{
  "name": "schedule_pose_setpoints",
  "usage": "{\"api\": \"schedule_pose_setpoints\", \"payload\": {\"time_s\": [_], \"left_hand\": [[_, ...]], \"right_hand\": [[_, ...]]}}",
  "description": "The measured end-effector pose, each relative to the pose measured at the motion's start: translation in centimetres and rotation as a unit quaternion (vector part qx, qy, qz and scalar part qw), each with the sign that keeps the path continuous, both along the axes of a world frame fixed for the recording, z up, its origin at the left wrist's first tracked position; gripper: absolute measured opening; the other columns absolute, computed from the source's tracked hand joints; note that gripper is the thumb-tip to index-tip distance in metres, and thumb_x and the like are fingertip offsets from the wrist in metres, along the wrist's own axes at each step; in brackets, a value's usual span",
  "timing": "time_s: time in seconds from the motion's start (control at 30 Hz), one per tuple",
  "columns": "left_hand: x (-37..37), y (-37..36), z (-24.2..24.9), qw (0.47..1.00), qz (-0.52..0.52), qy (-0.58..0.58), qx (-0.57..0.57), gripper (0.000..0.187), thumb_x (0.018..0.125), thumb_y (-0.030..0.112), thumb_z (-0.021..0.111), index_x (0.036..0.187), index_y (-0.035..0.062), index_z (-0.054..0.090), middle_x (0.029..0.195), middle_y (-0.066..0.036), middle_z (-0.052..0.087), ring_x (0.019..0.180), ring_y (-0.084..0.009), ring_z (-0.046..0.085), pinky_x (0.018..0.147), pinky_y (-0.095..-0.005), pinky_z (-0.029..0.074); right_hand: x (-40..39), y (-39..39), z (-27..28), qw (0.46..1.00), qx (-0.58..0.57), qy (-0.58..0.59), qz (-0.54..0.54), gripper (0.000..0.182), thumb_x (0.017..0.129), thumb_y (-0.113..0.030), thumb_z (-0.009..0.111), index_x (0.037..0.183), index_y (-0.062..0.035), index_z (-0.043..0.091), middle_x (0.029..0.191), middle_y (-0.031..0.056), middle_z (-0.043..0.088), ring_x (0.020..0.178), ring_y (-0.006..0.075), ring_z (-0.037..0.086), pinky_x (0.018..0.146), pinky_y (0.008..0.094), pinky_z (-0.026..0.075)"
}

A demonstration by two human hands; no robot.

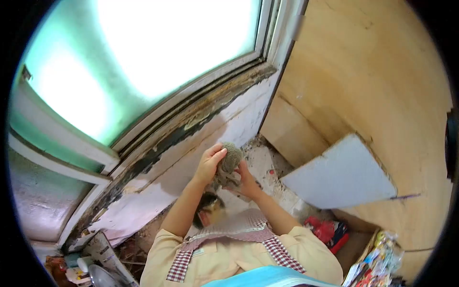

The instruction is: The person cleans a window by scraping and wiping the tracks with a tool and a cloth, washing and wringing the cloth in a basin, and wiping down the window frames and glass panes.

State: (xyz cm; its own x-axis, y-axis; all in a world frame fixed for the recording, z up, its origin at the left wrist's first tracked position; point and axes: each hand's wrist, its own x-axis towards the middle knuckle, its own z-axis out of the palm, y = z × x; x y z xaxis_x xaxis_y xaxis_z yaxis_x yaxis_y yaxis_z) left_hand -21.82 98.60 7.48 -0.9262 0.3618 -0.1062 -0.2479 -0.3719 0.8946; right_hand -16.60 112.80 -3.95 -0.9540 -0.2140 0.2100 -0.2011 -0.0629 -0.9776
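Note:
My left hand [211,164] is closed around the side of a rounded, rough-textured grey-green scouring pad [232,157], thumb lying across its edge. Just below the pad, my right hand [246,181] has its fingers curled at a crumpled, wet-looking grey rag [228,179]. The pad and the rag overlap in this view, held up in front of my chest above the dirty floor. Part of my right fingers is hidden behind the rag.
A frosted window [158,52] with a grimy, peeling sill [191,125] runs along the left. Wooden panelling [373,71] stands at the right, with a pale board [344,172] against it. Debris litters the floor [260,158]. A cardboard box [356,244] holds red items.

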Motion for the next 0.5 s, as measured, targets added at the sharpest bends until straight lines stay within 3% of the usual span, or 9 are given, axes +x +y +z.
{"api": "schedule_pose_setpoints", "payload": {"time_s": [0.03,0.1,0.13,0.17,0.2,0.23,0.27,0.3,0.5], "left_hand": [[-2.6,0.7,-2.2,0.989,-0.016,0.135,-0.054,0.020,0.091,0.017,0.051,0.078,0.0016,0.050,0.083,0.001,0.042,0.076,-0.0083,0.041,0.067,-0.0235,0.037],[-5.8,4.7,-1.3,0.969,-0.035,0.211,-0.127,0.022,0.091,0.019,0.051,0.083,-0.0012,0.054,0.094,-0.003,0.046,0.083,-0.0110,0.044,0.073,-0.0250,0.038],[-7.4,6.6,-0.8,0.954,-0.047,0.245,-0.167,0.024,0.092,0.020,0.051,0.085,-0.0026,0.055,0.099,-0.005,0.047,0.087,-0.0124,0.046,0.076,-0.0258,0.039],[-10.2,7.7,-0.9,0.926,-0.152,0.214,-0.272,0.030,0.091,0.023,0.053,0.102,-0.0043,0.056,0.112,-0.012,0.050,0.100,-0.0171,0.049,0.086,-0.0281,0.039],[-12.0,9.6,-1.1,0.930,-0.100,0.240,-0.260,0.032,0.090,0.024,0.054,0.108,-0.0031,0.054,0.115,-0.012,0.050,0.104,-0.0179,0.049,0.089,-0.0286,0.039],[-13.3,11.6,-1.1,0.930,-0.047,0.268,-0.246,0.035,0.090,0.024,0.054,0.114,-0.0019,0.052,0.117,-0.013,0.050,0.107,-0.0187,0.049,0.091,-0.0291,0.038],[-14.5,13.4,-0.8,0.928,0.006,0.292,-0.230,0.040,0.090,0.025,0.055,0.120,-0.0007,0.050,0.120,-0.014,0.050,0.111,-0.0196,0.049,0.093,-0.0296,0.038],[-15.6,13.7,-0.3,0.890,0.032,0.348,-0.292,0.048,0.088,0.023,0.058,0.129,0.0027,0.044,0.125,-0.014,0.049,0.115,-0.0211,0.049,0.096,-0.0309,0.039],[-14.5,10.2,-5.5,0.918,-0.015,0.173,-0.357,0.049,0.085,0.020,0.062,0.129,0.0044,0.046,0.121,-0.013,0.052,0.104,-0.0208,0.056,0.088,-0.0318,0.044]], "right_hand": [[-0.9,1.0,1.9,0.998,-0.037,0.009,-0.041,0.096,0.068,-0.011,0.078,0.143,-0.0121,0.018,0.142,0.0131,0.026,0.128,0.0274,0.034,0.098,0.0382,0.042],[-4.6,3.7,2.3,0.988,-0.142,-0.007,-0.061,0.083,0.074,-0.010,0.073,0.140,-0.0098,0.021,0.137,0.0134,0.034,0.127,0.0270,0.035,0.097,0.0377,0.041],[-7.3,5.8,1.8,0.992,-0.090,0.012,-0.092,0.078,0.076,-0.009,0.069,0.139,-0.0089,0.022,0.136,0.0134,0.035,0.126,0.0269,0.036,0.096,0.0374,0.041],[-10.1,7.8,1.3,0.991,-0.042,0.030,-0.127,0.073,0.079,-0.008,0.066,0.138,-0.0080,0.023,0.135,0.0134,0.036,0.125,0.0268,0.036,0.096,0.0371,0.040],[-12.6,9.6,0.8,0.985,0.008,0.047,-0.165,0.068,0.081,-0.007,0.063,0.136,-0.0071,0.024,0.134,0.0133,0.037,0.125,0.0267,0.037,0.096,0.0368,0.040],[-15.1,11.1,0.7,0.980,-0.066,0.007,-0.190,0.052,0.085,-0.006,0.056,0.131,-0.0043,0.031,0.125,0.0129,0.046,0.117,0.0250,0.044,0.093,0.0351,0.039],[-17.6,13.1,1.3,0.979,-0.042,0.020,-0.197,0.050,0.085,-0.007,0.056,0.129,-0.0035,0.034,0.121,0.0132,0.048,0.114,0.0249,0.046,0.093,0.0349,0.040],[-20.2,15.6,1.9,0.978,-0.017,0.031,-0.203,0.047,0.084,-0.008,0.057,0.127,-0.0028,0.036,0.117,0.0136,0.051,0.110,0.0247,0.049,0.092,0.0348,0.040],[-35.2,23.6,15.8,0.911,0.082,0.214,-0.342,0.039,0.081,-0.017,0.063,0.114,0.0005,0.050,0.104,0.0185,0.059,0.097,0.0284,0.057,0.084,0.0365,0.043]]}}
